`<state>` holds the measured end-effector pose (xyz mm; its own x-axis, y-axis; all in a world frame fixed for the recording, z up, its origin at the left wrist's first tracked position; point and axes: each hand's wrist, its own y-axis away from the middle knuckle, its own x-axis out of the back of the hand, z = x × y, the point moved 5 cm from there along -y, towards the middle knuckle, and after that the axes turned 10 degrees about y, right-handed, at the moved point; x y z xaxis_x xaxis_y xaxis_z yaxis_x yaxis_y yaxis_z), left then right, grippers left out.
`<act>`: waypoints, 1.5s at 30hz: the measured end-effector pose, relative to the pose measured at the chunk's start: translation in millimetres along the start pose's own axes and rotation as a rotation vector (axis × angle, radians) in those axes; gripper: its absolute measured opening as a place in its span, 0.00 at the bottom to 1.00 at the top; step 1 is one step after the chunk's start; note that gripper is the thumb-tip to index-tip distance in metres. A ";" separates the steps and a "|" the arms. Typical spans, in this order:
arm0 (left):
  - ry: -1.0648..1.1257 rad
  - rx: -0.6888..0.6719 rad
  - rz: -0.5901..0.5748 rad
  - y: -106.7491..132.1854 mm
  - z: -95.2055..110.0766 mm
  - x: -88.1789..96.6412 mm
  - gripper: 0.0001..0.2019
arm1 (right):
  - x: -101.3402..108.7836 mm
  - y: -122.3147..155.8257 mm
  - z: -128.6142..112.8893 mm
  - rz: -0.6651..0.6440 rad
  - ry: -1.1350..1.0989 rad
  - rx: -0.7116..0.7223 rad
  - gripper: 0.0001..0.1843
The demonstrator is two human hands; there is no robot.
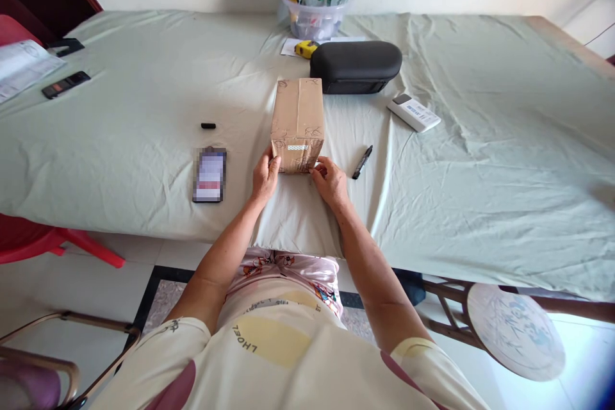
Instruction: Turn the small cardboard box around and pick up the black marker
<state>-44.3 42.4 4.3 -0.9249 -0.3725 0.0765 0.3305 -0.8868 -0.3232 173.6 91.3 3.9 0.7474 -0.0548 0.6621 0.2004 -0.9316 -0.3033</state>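
Observation:
A taped cardboard box [298, 109] rests on the cloth-covered table in front of me, with dark pen-like marks on its corners and a pale patterned strip on the near face. My left hand [266, 175] grips its near left edge, thumb on the front face and fingers along the side. At the lower right front corner, my right hand [330, 183] has its fingers bent in and pinched against the box edge; the exact hold there is partly hidden. A black marker [362, 162] lies uncapped-looking to the right of that hand. Left of the box is a small black cap [208, 125].
A phone [209, 175] lies at left, another phone [66, 84] farther off. Behind the box are a black case [355, 66], a yellow tape measure [306, 49] and a plastic tub [314, 18]. A white device [414, 113] lies right. A round stool [516, 331] stands below.

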 end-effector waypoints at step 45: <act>0.327 0.174 0.002 -3.0 -22.2 -7.6 0.44 | 8.5 14.7 -17.4 0.183 -0.247 0.156 0.30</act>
<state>-42.4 54.0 -16.2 -0.9260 -0.2924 -0.2388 0.3338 -0.9296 -0.1560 171.9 70.9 17.0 0.9070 -0.1097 0.4066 0.1287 -0.8471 -0.5156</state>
